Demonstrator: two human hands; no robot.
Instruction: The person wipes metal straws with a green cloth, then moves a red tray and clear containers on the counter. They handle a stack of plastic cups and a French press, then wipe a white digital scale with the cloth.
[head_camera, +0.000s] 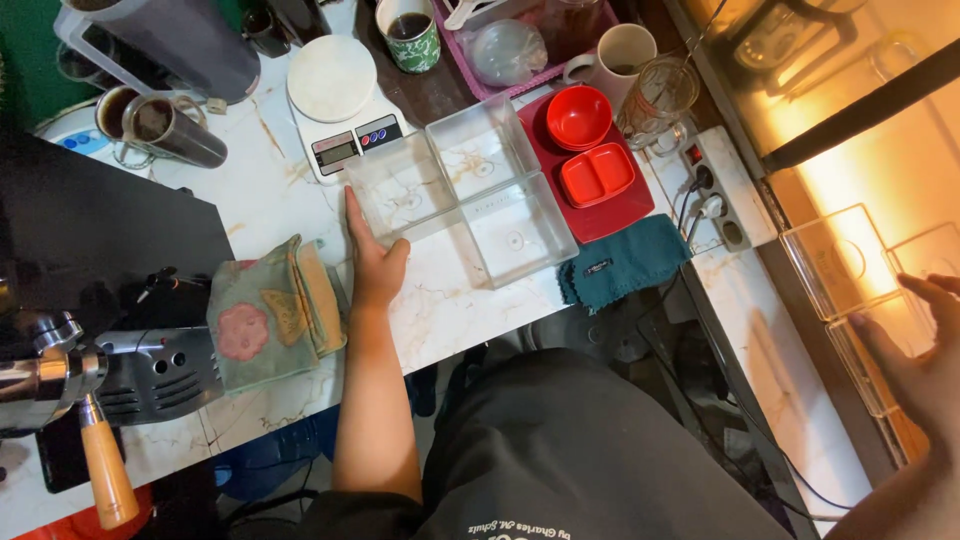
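Left hand (375, 262) flat, fingers extended, resting against clear box (400, 190) side at counter (450, 300) centre, no grasp. Right hand (920, 340) at 3 o'clock, fingers curled on second clear box (835, 262). Scale (340, 100) at 12, folded cloth (270, 310) at 9.

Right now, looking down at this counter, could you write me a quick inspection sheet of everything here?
Surface: white marble-patterned counter, partly bare near its front edge.
Job's things: three clear plastic trays side by side; another clear container at the right.
Clutter: digital scale, red bowl, red divided dish, mugs, folded floral cloth, teal cloth, wooden-handled portafilter.
Hands: left hand flat against the nearest tray; right hand touching the right container.
Cables: power strip, wires trailing downward.
Surroundings: warm-lit glass cabinet at right.
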